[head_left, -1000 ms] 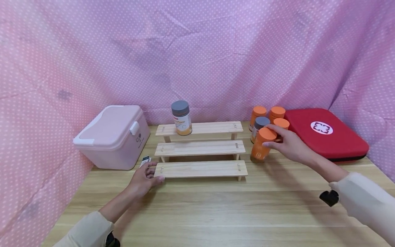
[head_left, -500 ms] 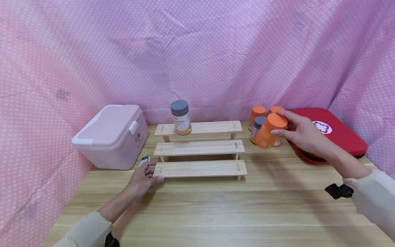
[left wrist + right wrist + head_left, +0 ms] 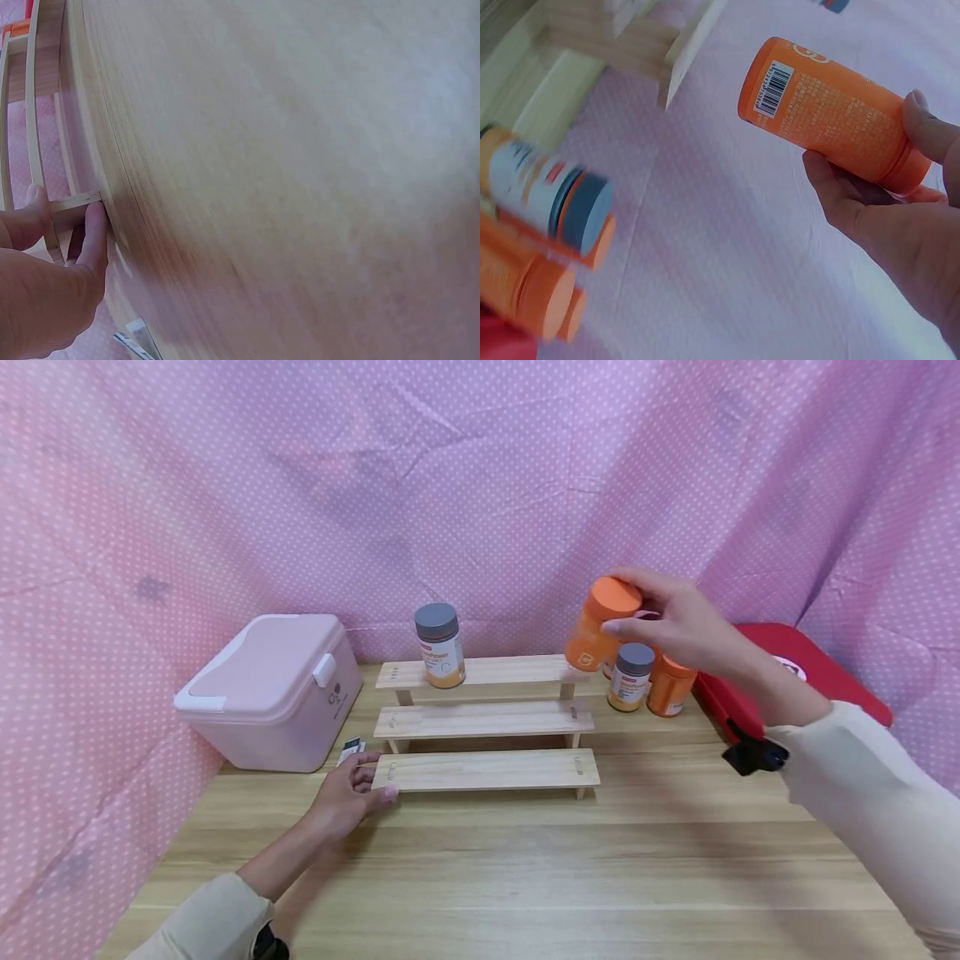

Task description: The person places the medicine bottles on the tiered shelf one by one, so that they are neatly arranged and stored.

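Head: smooth cylindrical orange bottle point(image 3: 590, 638)

smooth plastic orange bottle point(image 3: 829, 112), matt wooden rack point(image 3: 483, 720), creased cloth backdrop point(image 3: 480, 510), smooth plastic box point(image 3: 273, 693), case point(image 3: 840, 677) perhaps fabric-covered

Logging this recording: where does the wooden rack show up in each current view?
Head: wooden rack just below centre, left hand gripping its front tier.
Left wrist: rack along the left edge, cut off.
Right wrist: rack at upper left, partly shown.
Shared landmark: pink dotted cloth.
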The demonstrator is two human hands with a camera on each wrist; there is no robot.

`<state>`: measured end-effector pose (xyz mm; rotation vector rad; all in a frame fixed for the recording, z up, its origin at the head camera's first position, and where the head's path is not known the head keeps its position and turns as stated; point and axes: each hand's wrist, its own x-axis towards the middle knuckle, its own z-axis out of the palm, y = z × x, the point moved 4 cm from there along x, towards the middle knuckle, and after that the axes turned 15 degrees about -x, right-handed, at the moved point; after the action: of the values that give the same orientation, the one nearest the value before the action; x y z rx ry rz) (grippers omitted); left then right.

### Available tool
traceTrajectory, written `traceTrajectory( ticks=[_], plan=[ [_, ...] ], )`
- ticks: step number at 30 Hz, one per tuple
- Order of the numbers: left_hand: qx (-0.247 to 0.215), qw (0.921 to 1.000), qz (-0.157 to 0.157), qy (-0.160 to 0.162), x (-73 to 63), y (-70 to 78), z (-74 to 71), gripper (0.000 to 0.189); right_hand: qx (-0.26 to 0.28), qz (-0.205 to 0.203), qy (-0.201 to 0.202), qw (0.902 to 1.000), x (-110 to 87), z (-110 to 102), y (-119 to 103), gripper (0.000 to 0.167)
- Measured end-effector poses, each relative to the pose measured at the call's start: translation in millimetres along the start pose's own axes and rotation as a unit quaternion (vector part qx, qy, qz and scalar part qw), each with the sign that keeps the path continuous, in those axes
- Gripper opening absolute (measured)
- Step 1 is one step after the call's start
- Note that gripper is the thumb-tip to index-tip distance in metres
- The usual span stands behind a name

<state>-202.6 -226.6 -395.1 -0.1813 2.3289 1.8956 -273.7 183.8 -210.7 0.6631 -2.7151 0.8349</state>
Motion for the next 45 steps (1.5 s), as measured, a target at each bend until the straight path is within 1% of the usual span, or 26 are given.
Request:
traceTrajectory(
  ticks=[4,9,13,19,25,29,33,36,38,41,45],
  plan=[
    [0.002,1.0000,0.000,-0.003,0.0,1.1,0.4,0.066,0.008,-0.035,-0.015,0.9992,19.0,17.6,-10.4,0.050],
    [0.000,1.0000,0.001,-0.005,0.7,2.5,1.5,0.066,0.025,-0.059,-0.039,0.9972,39.0,37.9,-19.7,0.047],
    [0.001,1.0000,0.000,-0.003,1.2,3.2,1.9,0.066,0.023,-0.065,-0.053,0.9962,50.1,49.6,-24.3,0.044],
    [0.005,1.0000,-0.002,0.000,1.1,4.3,2.2,0.065,0.003,-0.060,-0.073,0.9955,61.6,62.0,-28.1,0.041],
    [0.001,1.0000,-0.006,0.002,0.9,4.1,2.2,0.064,-0.018,-0.041,-0.098,0.9941,66.6,66.8,-29.7,0.044],
    [-0.003,1.0000,-0.006,0.001,0.5,3.1,2.2,0.064,-0.009,-0.030,-0.115,0.9929,67.8,69.2,-29.4,0.044],
    [0.000,1.0000,-0.005,-0.001,-0.2,2.7,1.9,0.065,0.000,-0.023,-0.119,0.9926,68.5,70.5,-28.2,0.044],
    [0.001,1.0000,-0.006,-0.002,-0.6,2.8,1.7,0.065,0.007,-0.016,-0.121,0.9925,68.7,70.5,-27.4,0.048],
    [0.001,1.0000,-0.007,-0.001,-0.7,2.8,1.5,0.066,0.008,-0.014,-0.123,0.9922,69.1,70.5,-26.8,0.053],
    [0.000,1.0000,-0.008,0.000,-0.8,2.6,1.5,0.065,0.014,-0.008,-0.134,0.9908,69.5,69.0,-26.6,0.067],
    [-0.006,1.0000,-0.006,0.000,-1.1,1.3,1.9,0.064,0.024,-0.001,-0.141,0.9898,66.9,59.1,-23.8,0.080]
  ],
)
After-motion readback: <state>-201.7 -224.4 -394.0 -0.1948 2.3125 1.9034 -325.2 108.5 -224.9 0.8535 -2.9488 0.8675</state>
